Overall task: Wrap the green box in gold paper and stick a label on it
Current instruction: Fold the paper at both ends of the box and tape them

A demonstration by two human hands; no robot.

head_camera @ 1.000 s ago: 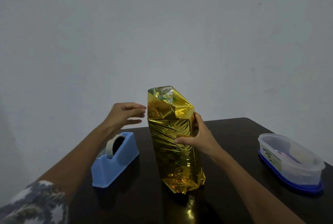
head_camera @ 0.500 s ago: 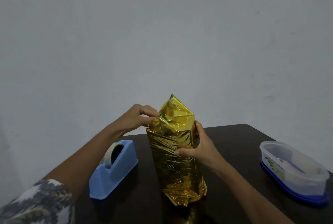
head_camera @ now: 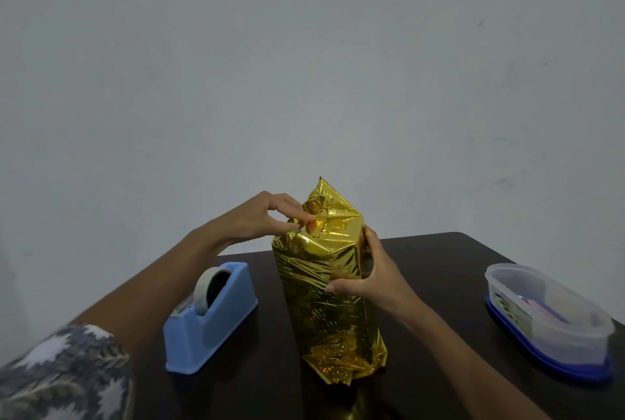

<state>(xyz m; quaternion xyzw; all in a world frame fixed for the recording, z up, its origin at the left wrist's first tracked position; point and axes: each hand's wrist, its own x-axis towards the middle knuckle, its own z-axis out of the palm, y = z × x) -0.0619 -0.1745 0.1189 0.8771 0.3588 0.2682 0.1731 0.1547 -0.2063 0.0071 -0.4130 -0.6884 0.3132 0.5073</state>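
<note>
A tall box wrapped in crinkled gold paper [head_camera: 324, 287] stands upright in the middle of the dark table [head_camera: 439, 270]. The green box itself is hidden under the paper. My left hand [head_camera: 267, 220] pinches a fold of gold paper at the top left of the box. My right hand [head_camera: 368, 274] grips the box's right side, thumb across the front. The paper's top rises to a loose peak above the box.
A blue tape dispenser [head_camera: 209, 314] with a roll of tape stands left of the box. A clear plastic container [head_camera: 548, 318] on a blue lid sits at the right. A plain grey wall lies behind the table.
My left hand moved from the air left of the box onto the paper's top and pressed the open end inward into a fold. The right hand kept its hold.
</note>
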